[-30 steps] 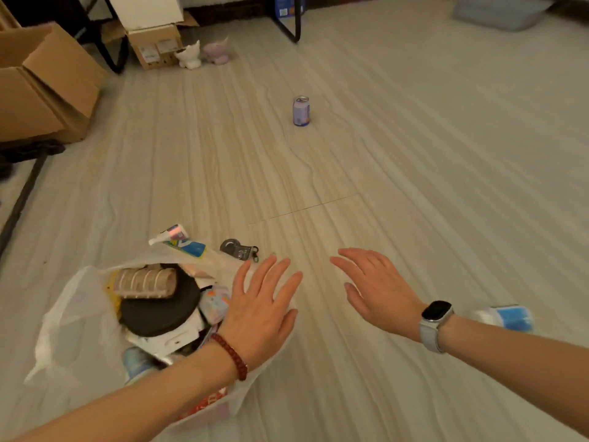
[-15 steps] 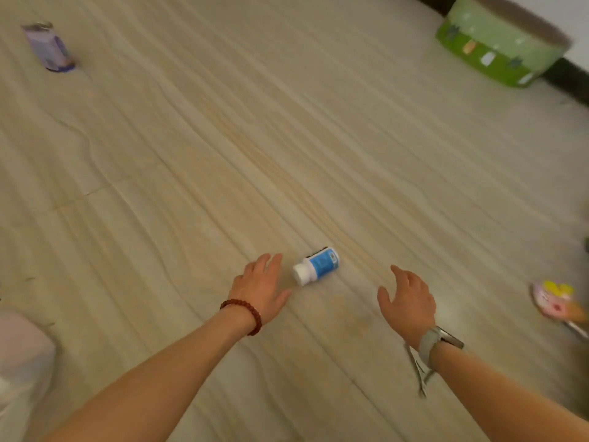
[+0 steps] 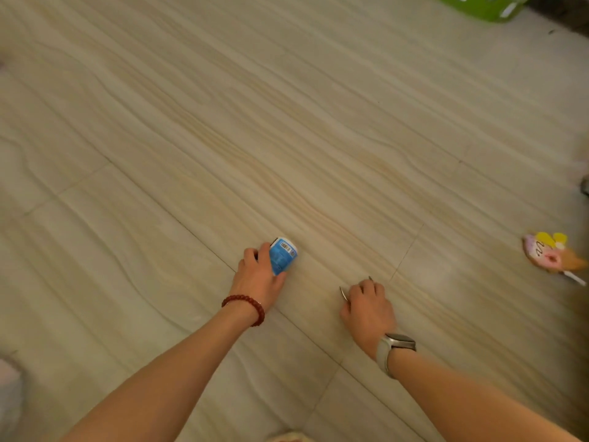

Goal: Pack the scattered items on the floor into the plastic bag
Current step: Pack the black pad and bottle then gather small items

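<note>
Head view:
Left hand (image 3: 259, 275): down on the floor (image 3: 318, 138), near the middle of the view; its grip is wrapped around the blue-labelled bottle (image 3: 282, 255), fingers on the far side, thumb on the near side.
Blue-labelled bottle: lying tilted on the floor in the left hand, barcode end pointing away from the person.
Left wrist: wears a dark red bead bracelet (image 3: 247, 306).
Right hand (image 3: 368, 309): knuckles up on the floor just right of the left hand, apart from it; fingers curled narrow over a thin metal piece (image 3: 343, 293) whose pointed tips stick out at the fingers. What the piece is cannot be told.
Right wrist: wears a grey-strapped watch (image 3: 393, 347).
Colourful toy (image 3: 549, 253): pink, yellow and orange, lying on the floor near the right edge of the view, well apart from both hands.
Green round container (image 3: 481, 6): at the top right corner, partly cut off.
Plastic bag (image 3: 9, 393): only a pale blurred bit shows at the lower left edge.
</note>
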{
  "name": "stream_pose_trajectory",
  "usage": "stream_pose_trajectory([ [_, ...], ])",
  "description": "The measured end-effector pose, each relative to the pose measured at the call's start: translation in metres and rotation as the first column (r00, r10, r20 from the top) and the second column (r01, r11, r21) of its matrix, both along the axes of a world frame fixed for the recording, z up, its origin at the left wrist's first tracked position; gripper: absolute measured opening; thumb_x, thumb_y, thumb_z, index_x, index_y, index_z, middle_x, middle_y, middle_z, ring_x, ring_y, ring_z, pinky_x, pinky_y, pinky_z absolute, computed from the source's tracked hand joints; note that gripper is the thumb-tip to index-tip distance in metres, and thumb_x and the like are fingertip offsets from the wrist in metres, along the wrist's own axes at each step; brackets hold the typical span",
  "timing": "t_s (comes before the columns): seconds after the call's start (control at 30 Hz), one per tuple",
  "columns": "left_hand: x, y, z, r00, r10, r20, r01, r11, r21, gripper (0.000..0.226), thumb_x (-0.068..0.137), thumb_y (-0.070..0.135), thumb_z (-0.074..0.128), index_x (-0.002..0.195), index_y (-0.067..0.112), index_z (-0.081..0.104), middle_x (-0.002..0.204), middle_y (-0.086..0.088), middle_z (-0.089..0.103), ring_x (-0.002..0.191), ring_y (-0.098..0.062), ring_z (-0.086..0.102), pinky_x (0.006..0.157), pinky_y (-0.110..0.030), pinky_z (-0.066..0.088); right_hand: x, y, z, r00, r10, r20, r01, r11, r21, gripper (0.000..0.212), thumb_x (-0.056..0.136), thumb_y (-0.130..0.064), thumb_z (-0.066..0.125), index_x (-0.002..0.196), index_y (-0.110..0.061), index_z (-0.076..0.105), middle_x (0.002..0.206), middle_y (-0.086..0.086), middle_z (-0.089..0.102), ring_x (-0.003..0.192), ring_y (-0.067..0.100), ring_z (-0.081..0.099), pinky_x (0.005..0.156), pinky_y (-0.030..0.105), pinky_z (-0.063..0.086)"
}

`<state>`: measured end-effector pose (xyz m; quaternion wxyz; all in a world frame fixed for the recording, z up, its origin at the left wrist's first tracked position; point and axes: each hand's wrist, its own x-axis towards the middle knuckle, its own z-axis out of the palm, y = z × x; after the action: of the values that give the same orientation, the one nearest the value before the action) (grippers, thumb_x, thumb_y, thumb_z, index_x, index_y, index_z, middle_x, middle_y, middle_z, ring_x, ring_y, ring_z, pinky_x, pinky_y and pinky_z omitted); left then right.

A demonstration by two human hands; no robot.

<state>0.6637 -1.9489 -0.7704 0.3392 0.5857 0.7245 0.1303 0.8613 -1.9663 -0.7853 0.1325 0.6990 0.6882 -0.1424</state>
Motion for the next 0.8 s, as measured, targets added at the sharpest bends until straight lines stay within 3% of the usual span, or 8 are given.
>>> stream_pose_trajectory([
  [0.1,-0.046,-0.012,0.035,0.998,0.068,0.011,-0.069,0.993,0.100,0.054,0.086,0.024,0.055,0.133,0.014,0.031,0.115,-0.007,0.036,0.089,-0.025,0.052,0.078,-0.034,0.048,-0.037,-0.001,0.013,0.948,0.143,-0.285,-0.108,0.985,0.135,0.020,0.091,-0.018,0.045,0.101,-0.005,0.056,0.107,0.012,0.055,0.105,0.031,0.049,0.076,0.036,0.040],
  [0.2,-0.105,-0.039,0.081,0.993,0.007,-0.122,0.018,0.978,0.208,0.058,0.084,0.027,0.057,0.135,0.017,0.030,0.118,-0.003,0.037,0.090,-0.018,0.053,0.076,-0.027,0.046,-0.087,0.002,0.034,0.792,0.323,-0.518,-0.212,0.941,0.263,0.016,0.088,-0.015,0.047,0.091,-0.004,0.059,0.088,0.013,0.060,0.085,0.032,0.057,0.067,0.035,0.042],
  [0.3,-0.165,-0.087,0.124,0.966,0.034,-0.257,0.028,0.971,0.236,0.062,0.082,0.034,0.057,0.136,0.020,0.031,0.122,-0.001,0.040,0.093,-0.017,0.055,0.077,-0.032,0.051,-0.147,-0.001,0.060,0.634,0.483,-0.604,-0.278,0.871,0.405,0.024,0.081,-0.024,0.045,0.086,-0.009,0.063,0.084,0.006,0.060,0.081,0.017,0.053,0.065,0.030,0.046],
  [0.37,-0.199,-0.125,0.146,0.941,0.135,-0.309,-0.049,0.961,0.272,0.064,0.079,0.039,0.056,0.135,0.018,0.034,0.121,-0.003,0.043,0.093,-0.019,0.056,0.076,-0.030,0.050,-0.188,-0.008,0.082,0.528,0.544,-0.652,-0.323,0.839,0.439,0.016,0.084,-0.020,0.050,0.090,-0.012,0.062,0.084,-0.005,0.054,0.076,0.005,0.048,0.064,0.021,0.042],
  [0.5,-0.261,-0.202,0.174,0.833,0.403,-0.380,-0.268,0.893,0.361,0.067,0.075,0.043,0.051,0.133,0.011,0.039,0.118,-0.011,0.048,0.094,-0.028,0.059,0.079,-0.037,0.050,-0.262,-0.042,0.134,0.245,0.662,-0.708,-0.466,0.721,0.513,0.013,0.083,-0.028,0.045,0.084,-0.018,0.054,0.079,-0.013,0.043,0.071,0.004,0.048,0.065,0.022,0.042],
  [0.57,-0.287,-0.240,0.184,0.744,0.570,-0.350,-0.416,0.804,0.425,0.064,0.079,0.038,0.056,0.134,0.011,0.037,0.119,-0.013,0.047,0.099,-0.028,0.055,0.083,-0.038,0.048,-0.292,-0.064,0.157,0.095,0.724,-0.683,-0.540,0.614,0.575,0.018,0.082,-0.029,0.041,0.083,-0.016,0.052,0.081,-0.007,0.048,0.071,0.008,0.049,0.066,0.023,0.044],
  [0.67,-0.312,-0.292,0.193,0.584,0.785,-0.207,-0.610,0.592,0.527,0.060,0.082,0.020,0.062,0.135,0.012,0.035,0.122,-0.014,0.043,0.102,-0.026,0.051,0.081,-0.027,0.036,-0.327,-0.106,0.179,-0.127,0.784,-0.608,-0.639,0.404,0.654,0.011,0.083,-0.022,0.044,0.088,-0.015,0.050,0.083,-0.001,0.054,0.069,0.009,0.050,0.062,0.023,0.046],
  [0.8,-0.326,-0.340,0.189,0.487,0.862,-0.143,-0.704,0.484,0.519,0.059,0.083,0.020,0.060,0.136,0.013,0.034,0.127,-0.013,0.040,0.104,-0.022,0.049,0.081,-0.024,0.033,-0.365,-0.155,0.166,-0.364,0.907,-0.214,-0.736,-0.139,0.663,0.010,0.081,-0.026,0.041,0.087,-0.023,0.048,0.079,-0.006,0.059,0.062,0.007,0.052,0.045,0.017,0.038],
])
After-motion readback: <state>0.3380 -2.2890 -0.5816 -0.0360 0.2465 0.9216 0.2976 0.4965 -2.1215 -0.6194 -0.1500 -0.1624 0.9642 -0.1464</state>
